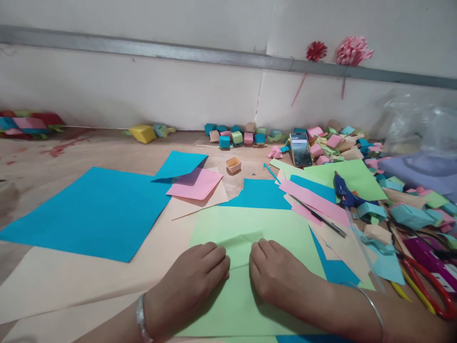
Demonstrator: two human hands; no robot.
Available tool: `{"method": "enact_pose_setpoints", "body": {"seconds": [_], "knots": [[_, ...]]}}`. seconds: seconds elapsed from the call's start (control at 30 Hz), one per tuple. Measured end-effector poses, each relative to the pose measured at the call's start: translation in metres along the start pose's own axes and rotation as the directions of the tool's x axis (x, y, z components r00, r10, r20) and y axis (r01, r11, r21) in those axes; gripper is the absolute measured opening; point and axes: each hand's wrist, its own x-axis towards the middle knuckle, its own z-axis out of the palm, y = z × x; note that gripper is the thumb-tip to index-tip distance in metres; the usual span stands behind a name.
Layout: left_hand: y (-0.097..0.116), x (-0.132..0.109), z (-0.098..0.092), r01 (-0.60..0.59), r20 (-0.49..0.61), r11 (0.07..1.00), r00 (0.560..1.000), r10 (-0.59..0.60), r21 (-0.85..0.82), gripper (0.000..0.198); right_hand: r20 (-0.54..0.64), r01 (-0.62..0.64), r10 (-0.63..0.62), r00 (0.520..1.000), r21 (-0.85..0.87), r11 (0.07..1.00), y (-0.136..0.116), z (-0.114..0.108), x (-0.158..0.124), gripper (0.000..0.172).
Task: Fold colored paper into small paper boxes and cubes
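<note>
My left hand [200, 271] and my right hand [273, 269] face each other low in the middle of the view. Both have curled fingers pressed on the ends of a small pale green paper piece [238, 247], which shows a crease and a raised upper edge. Beneath it lies a larger pale green sheet [210, 224] of the same colour. My fingertips are mostly hidden behind the knuckles. Just beyond the green sheet are a blue paper piece [264, 193] and, to the right, a black pen [319, 216] resting on pink strips [310, 197].
A large blue sheet [93, 214] lies left, over peach paper [53, 276]. A small peach paper box [233, 165] stands behind. On the right are a phone [301, 150], a blue glue gun [344, 190], red-handled scissors [424, 286] and many folded paper cubes [410, 215].
</note>
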Motion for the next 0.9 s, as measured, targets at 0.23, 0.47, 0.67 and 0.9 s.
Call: {"method": "enact_pose_setpoints", "body": {"seconds": [0.23,0.47,0.67,0.9], "knots": [[0.002,0.000,0.005,0.067,-0.007,0.998,0.998,-0.067,-0.013,0.016,-0.112,-0.043,0.045,0.993,0.021,0.999,0.005,0.008,0.003,0.016],[0.002,-0.010,0.007,0.071,-0.265,0.998,0.962,-0.068,0.000,0.019,-0.259,-0.111,0.123,0.958,0.059,0.992,0.012,0.008,0.005,0.019],[-0.010,-0.009,0.000,0.077,-0.312,0.995,0.949,-0.054,0.061,0.026,-0.268,-0.135,0.154,0.951,0.086,0.987,0.016,0.004,0.005,0.021],[-0.010,-0.014,-0.002,0.053,-0.356,0.998,0.933,-0.057,-0.021,0.027,-0.286,-0.098,0.141,0.948,0.158,0.983,0.016,-0.002,0.006,0.011]]}}
